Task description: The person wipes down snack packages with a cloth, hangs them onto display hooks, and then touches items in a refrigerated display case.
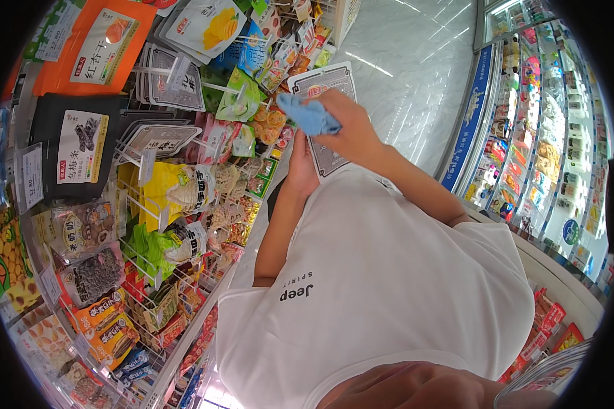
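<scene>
A flat grey snack pouch (329,162) with a patterned border is tilted in front of my chest. My left hand (303,162) grips its left edge, the fingers partly hidden behind it and the cloth. A folded light-blue cloth (309,116) is in my right hand (349,122), held over the middle of the pouch's face. Just left of my hands, similar grey pouches (176,79) hang on rack hooks, with more grey pouches (158,138) below them.
The snack rack on the left holds an orange pouch (94,48), a black pouch (74,148), yellow bags (158,189) and green bags (153,248), with projecting wire hooks and price tags. Pale floor (409,76) lies beyond my hands. A stocked refrigerated display (465,117) stands at right.
</scene>
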The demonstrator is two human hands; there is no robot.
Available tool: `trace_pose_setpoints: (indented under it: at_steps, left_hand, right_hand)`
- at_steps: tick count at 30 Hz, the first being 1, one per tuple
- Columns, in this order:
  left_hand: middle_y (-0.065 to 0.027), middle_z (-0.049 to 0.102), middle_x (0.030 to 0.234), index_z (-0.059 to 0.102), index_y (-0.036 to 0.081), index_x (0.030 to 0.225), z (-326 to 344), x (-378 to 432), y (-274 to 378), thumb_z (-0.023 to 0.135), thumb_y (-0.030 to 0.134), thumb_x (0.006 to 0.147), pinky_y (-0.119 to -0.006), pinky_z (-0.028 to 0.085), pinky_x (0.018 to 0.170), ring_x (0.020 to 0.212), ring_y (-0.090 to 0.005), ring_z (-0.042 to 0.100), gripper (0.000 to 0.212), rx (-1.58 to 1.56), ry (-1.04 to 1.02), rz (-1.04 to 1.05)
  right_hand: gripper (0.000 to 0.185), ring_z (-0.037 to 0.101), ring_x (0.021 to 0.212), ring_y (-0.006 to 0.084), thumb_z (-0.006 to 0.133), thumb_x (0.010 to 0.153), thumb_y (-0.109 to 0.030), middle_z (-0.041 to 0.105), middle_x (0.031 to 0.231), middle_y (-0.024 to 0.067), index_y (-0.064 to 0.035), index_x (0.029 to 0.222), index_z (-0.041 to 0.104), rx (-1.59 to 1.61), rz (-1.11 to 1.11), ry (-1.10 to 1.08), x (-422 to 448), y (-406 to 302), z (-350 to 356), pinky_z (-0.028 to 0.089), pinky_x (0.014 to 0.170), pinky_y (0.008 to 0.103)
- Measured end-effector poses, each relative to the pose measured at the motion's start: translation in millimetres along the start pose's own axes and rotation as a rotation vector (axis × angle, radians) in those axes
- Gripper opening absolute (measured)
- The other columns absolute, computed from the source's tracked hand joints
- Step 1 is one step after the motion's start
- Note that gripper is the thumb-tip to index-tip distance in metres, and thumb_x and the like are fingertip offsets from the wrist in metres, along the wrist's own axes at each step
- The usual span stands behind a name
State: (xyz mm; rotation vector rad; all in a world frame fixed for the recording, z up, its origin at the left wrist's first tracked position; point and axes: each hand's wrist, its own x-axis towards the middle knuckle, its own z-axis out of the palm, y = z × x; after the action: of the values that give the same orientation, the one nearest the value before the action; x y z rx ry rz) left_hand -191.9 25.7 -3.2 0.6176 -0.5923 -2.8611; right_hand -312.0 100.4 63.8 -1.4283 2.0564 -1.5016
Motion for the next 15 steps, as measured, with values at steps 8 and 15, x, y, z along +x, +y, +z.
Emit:
trace_pose_setpoints:
  at_steps: [8, 15]
  left_hand:
    - [-0.0120, 0.058, 0.132, 0.048, 0.009, 0.138, 7, -6, 11, 0.036, 0.054, 0.100, -0.045, 0.044, 0.104, 0.120, -0.0284, 0.057, 0.061, -0.106, 0.043, -0.006]
    - [-0.0143, 0.054, 0.135, 0.043, 0.007, 0.141, 14, -8, 15, 0.034, 0.052, 0.101, -0.048, 0.046, 0.103, 0.121, -0.0310, 0.055, 0.060, -0.096, -0.010, -0.030]
  right_hand:
    - [0.043, 0.062, 0.086, 0.0307, 0.076, 0.068, -0.003, 0.061, 0.095, 0.0123, -0.0054, 0.109, 0.067, -0.067, -0.059, 0.112, 2, 3, -15, 0.051, 0.075, 0.0358]
    - [0.049, 0.060, 0.091, 0.0329, 0.073, 0.065, 0.002, 0.060, 0.100, 0.0136, -0.0053, 0.113, 0.064, -0.139, -0.011, 0.025, 8, 20, -26, 0.050, 0.078, 0.0354]
